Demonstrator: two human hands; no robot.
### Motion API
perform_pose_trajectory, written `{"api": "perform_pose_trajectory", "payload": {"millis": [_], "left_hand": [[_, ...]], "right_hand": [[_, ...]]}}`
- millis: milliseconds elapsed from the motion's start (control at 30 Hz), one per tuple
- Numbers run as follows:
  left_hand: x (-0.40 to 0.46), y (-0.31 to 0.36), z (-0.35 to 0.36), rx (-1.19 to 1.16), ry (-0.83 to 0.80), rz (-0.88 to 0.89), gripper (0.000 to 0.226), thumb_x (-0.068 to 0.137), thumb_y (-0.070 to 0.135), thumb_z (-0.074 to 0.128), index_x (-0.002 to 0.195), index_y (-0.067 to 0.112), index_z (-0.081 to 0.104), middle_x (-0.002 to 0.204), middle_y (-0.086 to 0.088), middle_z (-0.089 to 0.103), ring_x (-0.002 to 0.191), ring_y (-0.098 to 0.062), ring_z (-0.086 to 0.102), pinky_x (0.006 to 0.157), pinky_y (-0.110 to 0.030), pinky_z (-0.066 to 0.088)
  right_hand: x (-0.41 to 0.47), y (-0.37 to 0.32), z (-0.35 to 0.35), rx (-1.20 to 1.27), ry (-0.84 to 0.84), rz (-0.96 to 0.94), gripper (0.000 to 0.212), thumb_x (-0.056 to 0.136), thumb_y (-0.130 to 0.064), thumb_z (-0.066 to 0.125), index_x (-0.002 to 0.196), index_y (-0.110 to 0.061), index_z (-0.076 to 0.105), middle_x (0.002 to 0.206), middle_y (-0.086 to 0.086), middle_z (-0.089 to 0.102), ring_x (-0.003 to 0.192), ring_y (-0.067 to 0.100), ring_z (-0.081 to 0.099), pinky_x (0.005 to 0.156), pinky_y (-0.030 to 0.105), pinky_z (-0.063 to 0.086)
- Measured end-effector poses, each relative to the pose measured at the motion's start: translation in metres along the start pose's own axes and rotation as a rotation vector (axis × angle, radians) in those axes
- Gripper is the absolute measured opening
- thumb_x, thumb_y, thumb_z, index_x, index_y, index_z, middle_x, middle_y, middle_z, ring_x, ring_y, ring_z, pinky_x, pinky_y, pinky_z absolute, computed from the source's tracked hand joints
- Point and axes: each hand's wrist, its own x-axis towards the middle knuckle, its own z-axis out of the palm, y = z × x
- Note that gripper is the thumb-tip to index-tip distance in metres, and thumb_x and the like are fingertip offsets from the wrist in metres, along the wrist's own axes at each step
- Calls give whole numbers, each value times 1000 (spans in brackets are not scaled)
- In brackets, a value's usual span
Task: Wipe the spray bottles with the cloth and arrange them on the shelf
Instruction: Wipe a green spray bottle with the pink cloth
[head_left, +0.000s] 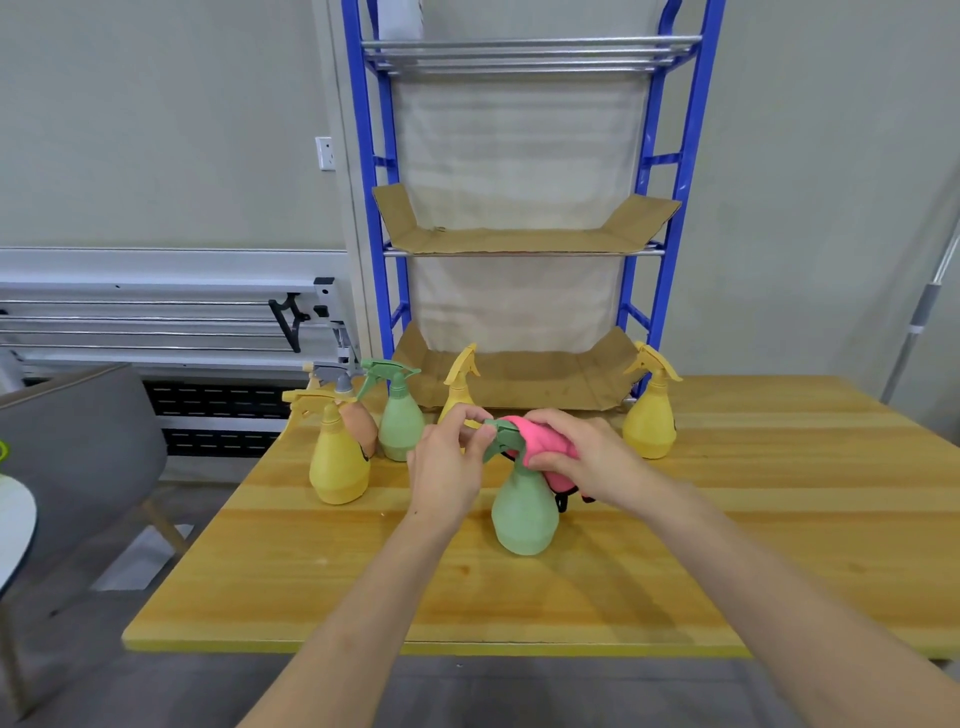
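A green spray bottle (523, 512) stands upright on the wooden table (519, 597) near its middle. My left hand (449, 465) pinches the bottle's green nozzle head. My right hand (587, 457) grips a pink cloth (545, 441) pressed over the back of that head. Behind stand a yellow bottle (337, 462), an orange bottle with a grey head (361, 423), another green bottle (400, 423), a yellow bottle (460, 395) partly hidden by my left hand, and a yellow bottle (652, 415) at the right. The blue-framed shelf (519, 241) rises behind the table, its cardboard-lined tiers bare.
A grey chair (78, 447) stands left of the table beside a white round surface (15, 525). A folded metal rack (156, 317) leans on the wall at the left. A grey pole (919, 317) stands at the right.
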Motion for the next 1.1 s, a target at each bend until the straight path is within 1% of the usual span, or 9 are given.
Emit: {"api": "perform_pose_trajectory", "payload": {"millis": [167,300,400,533,667,833,900,1000,1100], "left_hand": [[-1,-3,3,-24,17,13,33,99,37,61,87,64,48,79,16,68,91,-16,65,90,-56,50],[1,-5,1,-6,-7,4,31,99,38,60,87,64,49,79,16,67,90,-15,64,90,-56,50],[5,-3,2,-7,-27,-12,33,100,37,59,87,65,48,78,16,66,89,-16,63,91,-57,50],[13,-3,2,-20,-46,-32,35,100,36,60,86,65,50,77,14,64,76,-11,60,89,-57,51],[17,-5,1,-54,-71,-42,21,100,36,60,92,54,55,75,13,63,68,-9,56,86,-57,53],[18,-4,-2,-99,-74,-60,11,99,34,63,95,44,63,77,11,64,68,-10,56,79,-45,53],[17,-1,-3,-145,-53,-87,6,98,31,65,100,37,66,78,8,63,67,-10,55,74,-38,51],[10,2,-1,-219,8,-137,15,96,29,69,111,29,65,82,2,66,72,-13,60,70,-31,46],[-5,7,5,-270,34,-173,20,96,28,70,114,28,62,88,1,72,82,-14,66,70,-26,45]], "right_hand": [[2,-8,21,30,109,127,42,83,-46,84,117,-31,62,99,-9,66,90,9,61,71,24,50],[2,-2,14,45,57,65,38,87,-41,81,121,-32,65,97,-8,68,87,11,63,70,26,50],[1,4,3,10,14,-2,38,91,-36,78,127,-29,66,103,-13,70,91,8,63,77,28,52],[-3,6,5,-13,27,-19,37,96,-35,73,132,-30,63,105,-14,71,92,9,64,80,33,54],[-9,3,5,-10,45,-12,38,99,-33,68,136,-30,61,108,-10,73,93,14,66,82,38,55],[-17,-3,3,91,48,80,53,99,-27,70,149,-31,53,135,-17,63,120,9,59,104,34,49],[-25,-2,2,225,80,149,48,98,-29,72,143,-35,56,129,-20,65,116,4,62,100,34,53],[-33,-1,-1,394,160,176,34,100,-25,68,133,-35,65,119,-21,72,111,2,65,90,26,54],[-38,-3,-2,458,208,173,32,105,-22,62,136,-30,66,123,-21,72,115,0,65,92,20,51]]}}
